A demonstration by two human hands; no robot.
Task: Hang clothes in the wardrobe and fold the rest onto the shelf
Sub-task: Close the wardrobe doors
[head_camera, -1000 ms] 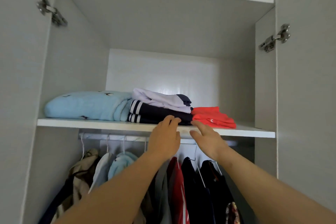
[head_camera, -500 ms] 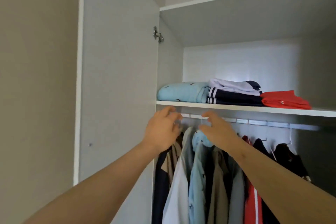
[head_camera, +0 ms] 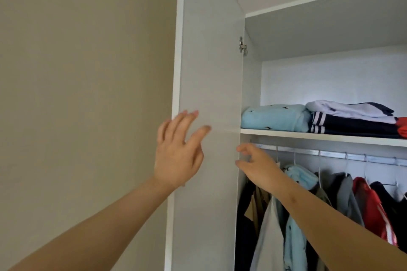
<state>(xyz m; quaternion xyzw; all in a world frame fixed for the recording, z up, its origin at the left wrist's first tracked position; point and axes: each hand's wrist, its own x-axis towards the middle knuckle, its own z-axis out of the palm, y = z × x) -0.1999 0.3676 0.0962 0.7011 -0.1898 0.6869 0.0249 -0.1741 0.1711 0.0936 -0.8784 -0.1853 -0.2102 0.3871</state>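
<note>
Two bare hands are raised in front of the open wardrobe. The left hand (head_camera: 178, 156) is released: its fingers are straight and spread, and it holds nothing. It is in front of the inner face of the wardrobe door (head_camera: 209, 61), near the outer edge of that door. I cannot tell if the fingertips touch the panel. The right hand (head_camera: 257, 166) is released too, with its fingers loosely stretched to the left and nothing in them. It is just below the front left corner of the shelf (head_camera: 319, 136), near the left end of the rail (head_camera: 356, 156).

The folded clothes lie on the shelf. At its left end, close to the front edge, is a light blue folded garment (head_camera: 273, 117) with small dark marks. Touching it on the right is a navy folded garment (head_camera: 352, 126) with white stripes, and a white and navy garment (head_camera: 348, 109) lies on top of that one. A red folded garment (head_camera: 402, 127) is next to the pile and is cut off by the right border of the view.

Under the shelf, the hanging clothes are on white hangers on the rail. Among them are a pale grey shirt (head_camera: 268, 240), a light blue shirt (head_camera: 295, 240), a grey jacket (head_camera: 345, 200) and a red jacket (head_camera: 374, 211). The right forearm passes in front of the leftmost ones.

A metal hinge (head_camera: 242, 45) is at the inner edge of the door, above shelf height. A beige wall (head_camera: 77, 94) is to the left of the door.
</note>
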